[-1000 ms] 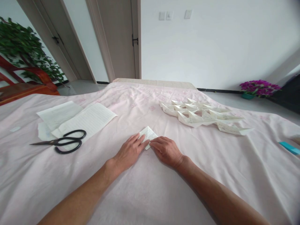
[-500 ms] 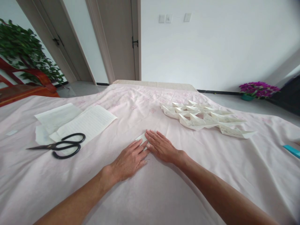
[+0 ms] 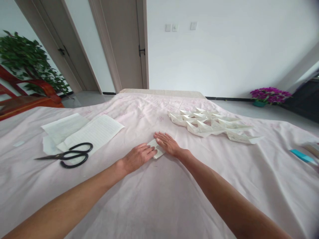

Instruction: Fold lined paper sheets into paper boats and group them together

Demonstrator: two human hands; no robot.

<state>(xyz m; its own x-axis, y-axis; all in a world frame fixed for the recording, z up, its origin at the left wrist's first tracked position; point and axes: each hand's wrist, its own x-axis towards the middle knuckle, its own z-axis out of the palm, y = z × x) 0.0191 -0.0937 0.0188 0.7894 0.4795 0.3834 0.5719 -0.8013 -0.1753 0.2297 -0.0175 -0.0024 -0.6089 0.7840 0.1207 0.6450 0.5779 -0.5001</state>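
A small folded piece of white paper (image 3: 156,150) lies on the pink bedsheet (image 3: 159,199) in the middle of the view. My left hand (image 3: 138,156) lies flat on the sheet with its fingertips on the paper's left edge, fingers stretched out. My right hand (image 3: 167,143) presses flat on the paper's far right side, fingers spread. Most of the paper is hidden beneath the two hands. Neither hand grips anything.
Black scissors (image 3: 67,155) rest on lined white sheets (image 3: 92,131) at the left. Several folded paper boats (image 3: 211,125) sit in a cluster at the right. A teal object (image 3: 300,155) lies at the far right edge. Doors, a green plant and purple flowers stand beyond the bed.
My right hand has opened from a curled pose and slid forward flat over the paper. The left hand has stayed at the paper's left edge. The camera has tilted slightly.
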